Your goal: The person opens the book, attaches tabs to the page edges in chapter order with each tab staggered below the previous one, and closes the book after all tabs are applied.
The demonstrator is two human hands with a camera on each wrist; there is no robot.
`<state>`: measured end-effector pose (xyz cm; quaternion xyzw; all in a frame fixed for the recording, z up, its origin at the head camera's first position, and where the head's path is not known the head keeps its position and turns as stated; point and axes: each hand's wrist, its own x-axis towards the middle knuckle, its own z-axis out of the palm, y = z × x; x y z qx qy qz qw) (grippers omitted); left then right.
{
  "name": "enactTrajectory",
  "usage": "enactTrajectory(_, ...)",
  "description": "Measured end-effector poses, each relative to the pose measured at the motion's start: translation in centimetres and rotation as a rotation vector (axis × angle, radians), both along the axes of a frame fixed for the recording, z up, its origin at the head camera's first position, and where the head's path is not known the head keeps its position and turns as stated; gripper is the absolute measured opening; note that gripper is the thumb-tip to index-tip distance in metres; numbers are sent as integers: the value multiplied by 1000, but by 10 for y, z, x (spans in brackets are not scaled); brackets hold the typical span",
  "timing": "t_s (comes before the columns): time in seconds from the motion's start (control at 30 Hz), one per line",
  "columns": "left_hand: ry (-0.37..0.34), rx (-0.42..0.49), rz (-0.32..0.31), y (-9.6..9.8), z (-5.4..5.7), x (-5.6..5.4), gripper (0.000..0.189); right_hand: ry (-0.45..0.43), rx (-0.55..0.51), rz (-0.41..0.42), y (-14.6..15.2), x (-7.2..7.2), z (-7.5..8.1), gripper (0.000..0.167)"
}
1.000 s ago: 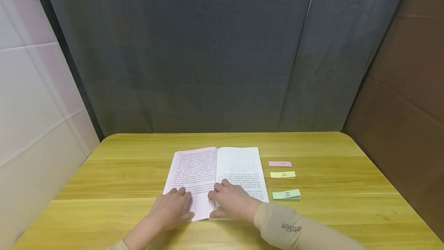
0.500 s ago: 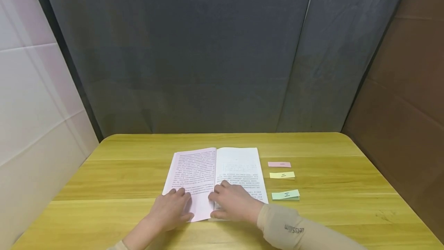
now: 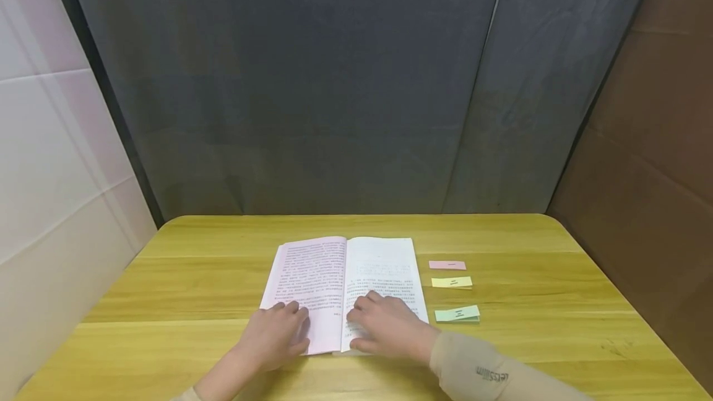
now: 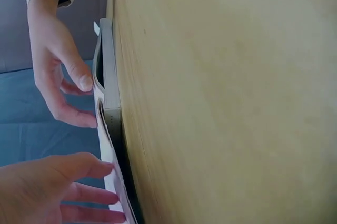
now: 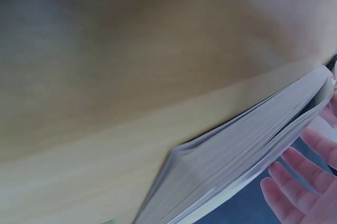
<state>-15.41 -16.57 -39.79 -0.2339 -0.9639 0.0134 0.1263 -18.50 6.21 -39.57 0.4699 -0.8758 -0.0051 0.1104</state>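
A book [image 3: 354, 274] lies open on the counter [image 3: 184, 289], in front of the person, its left page pinkish and its right page white, both printed with dark text. The left hand [image 3: 274, 336] rests on the lower left part of the left page, its fingers loosely extended and touching the paper. The right hand [image 3: 390, 328] lies over the lower part of the right page, near the fold, its fingers relaxed and spread, gripping nothing. The right wrist view shows a thick stack of pages beneath the right side.

Just right of the book, three paper slips form a column: the pink slip [image 3: 447, 265] farthest away, with one dark stroke; the yellow slip [image 3: 452, 282] next, with two; the green slip [image 3: 457, 314] nearest, with three. A beige sleeve [image 3: 484, 367] with dark lettering covers the right forearm. Behind the counter hangs a dark grey curtain [image 3: 334, 91].
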Motion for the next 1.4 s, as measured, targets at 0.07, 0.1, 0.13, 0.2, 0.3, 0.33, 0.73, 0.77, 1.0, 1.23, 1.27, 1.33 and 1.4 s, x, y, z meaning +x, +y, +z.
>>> enactTrajectory(0.07,30,7,-9,2,1,-1,23,8,-15,-4,5,0,0,31)
enactTrajectory(0.1,44,15,-15,2,2,-1,22,12,-21,-5,7,0,0,30)
enactTrajectory(0.13,56,24,-20,4,3,-1,21,19,-27,-8,10,0,-1,29)
enactTrajectory(0.2,77,38,-32,6,6,-2,21,33,-38,-12,15,-1,-2,28)
enactTrajectory(0.3,91,47,-50,12,10,-5,20,36,-59,-13,24,-2,-3,26)
enactTrajectory(0.33,93,47,-54,14,12,-6,20,33,-69,-13,27,-2,-3,25)
enactTrajectory(0.73,53,114,-122,44,30,-26,22,-26,-133,-79,66,-11,2,26)
enactTrajectory(0.77,41,117,-123,47,31,-28,23,-27,-137,-93,70,-12,3,26)
enactTrajectory(1.0,-5,148,-137,65,39,-42,26,1,-206,-193,90,-20,8,24)
enactTrajectory(1.23,-34,158,-160,82,44,-54,28,29,-242,-237,108,-30,11,25)
enactTrajectory(1.27,-38,159,-164,85,45,-55,28,25,-248,-246,109,-31,11,26)
enactTrajectory(1.33,-50,158,-167,91,45,-58,28,8,-255,-265,113,-33,12,27)
enactTrajectory(1.4,-56,157,-170,97,46,-61,28,-13,-264,-286,115,-35,13,28)
